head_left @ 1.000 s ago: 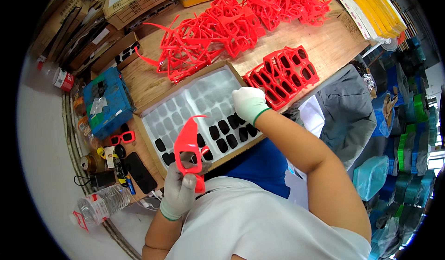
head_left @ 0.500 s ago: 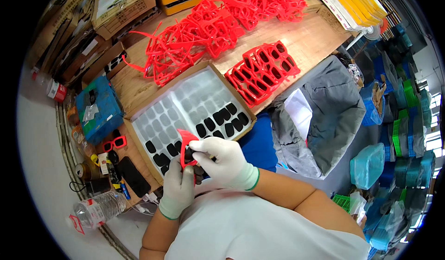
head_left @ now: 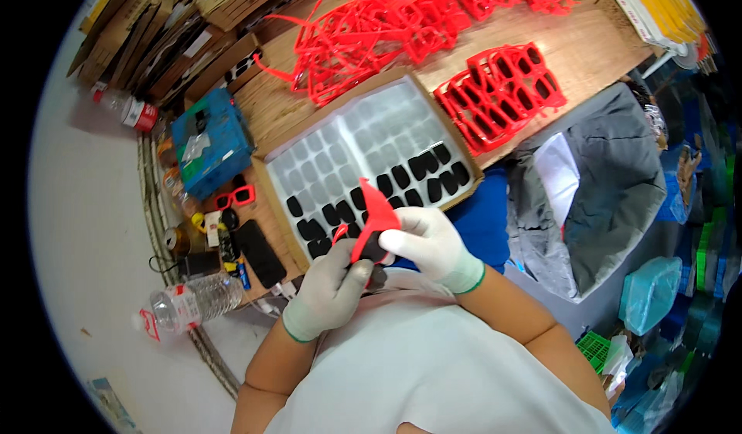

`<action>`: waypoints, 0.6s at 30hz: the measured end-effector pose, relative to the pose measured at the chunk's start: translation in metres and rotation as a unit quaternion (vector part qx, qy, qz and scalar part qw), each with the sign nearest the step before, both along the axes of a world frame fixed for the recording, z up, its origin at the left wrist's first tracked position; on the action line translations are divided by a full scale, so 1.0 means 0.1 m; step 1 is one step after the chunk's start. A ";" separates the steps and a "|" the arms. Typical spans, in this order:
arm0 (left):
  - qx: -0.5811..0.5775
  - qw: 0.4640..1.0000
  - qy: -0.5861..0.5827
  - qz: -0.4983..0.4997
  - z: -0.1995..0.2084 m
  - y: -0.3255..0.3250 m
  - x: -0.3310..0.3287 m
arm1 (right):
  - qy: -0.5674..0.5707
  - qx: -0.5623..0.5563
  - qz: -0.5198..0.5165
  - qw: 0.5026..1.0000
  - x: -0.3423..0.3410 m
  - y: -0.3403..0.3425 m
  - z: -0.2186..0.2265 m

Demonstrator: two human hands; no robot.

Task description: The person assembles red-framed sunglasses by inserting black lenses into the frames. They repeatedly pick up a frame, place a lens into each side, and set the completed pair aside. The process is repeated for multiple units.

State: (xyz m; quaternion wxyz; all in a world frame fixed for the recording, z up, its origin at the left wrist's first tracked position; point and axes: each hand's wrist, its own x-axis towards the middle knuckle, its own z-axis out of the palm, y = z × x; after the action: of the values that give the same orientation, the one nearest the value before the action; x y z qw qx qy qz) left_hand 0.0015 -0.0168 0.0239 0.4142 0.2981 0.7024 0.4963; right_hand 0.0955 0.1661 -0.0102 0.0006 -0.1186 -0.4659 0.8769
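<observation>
A red sunglasses frame (head_left: 376, 211) is held between my hands in front of my chest, one temple pointing up and away. A dark lens (head_left: 372, 248) shows against its rim; how far it is seated I cannot tell. My left hand (head_left: 328, 289), in a whitish glove, pinches the frame's lower left part. From the right, my gloved right hand (head_left: 433, 242) grips the frame, its thumb on the lens edge and its other fingers behind. Just beyond lies a shallow cardboard box (head_left: 272, 194) with rows of dark lenses (head_left: 427, 163) on a pale liner.
Tangled red frames (head_left: 386, 24) heap along the table's back. Frames with dark lenses (head_left: 502, 98) stand in rows at right, beside a grey cloth-lined bin (head_left: 595, 179). To the left are a blue box (head_left: 210, 140), red sunglasses (head_left: 235, 197), a phone (head_left: 260, 252) and a plastic bottle (head_left: 193, 302).
The whole view has shifted, so the table appears farther right and higher. Between my hands the red frame has turned, showing its temple more broadside. Both hands still grip it.
</observation>
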 end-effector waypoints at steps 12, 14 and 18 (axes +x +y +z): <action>0.006 0.999 -0.052 -0.005 0.01 0.09 -0.04 | -0.032 0.063 0.005 0.997 0.06 0.11 0.03; 0.031 0.999 -0.042 0.006 0.04 0.08 -0.04 | -0.026 0.060 0.006 0.998 0.06 0.09 0.12; 0.041 0.998 -0.023 0.033 0.01 0.00 0.02 | -0.028 0.071 0.042 0.996 0.07 0.09 0.17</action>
State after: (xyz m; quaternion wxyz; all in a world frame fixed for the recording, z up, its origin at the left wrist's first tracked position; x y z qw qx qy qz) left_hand 0.0032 -0.0169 0.0250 0.4011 0.2798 0.6808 0.5452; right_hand 0.1022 0.1748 0.0066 -0.0411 -0.1227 -0.5318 0.8369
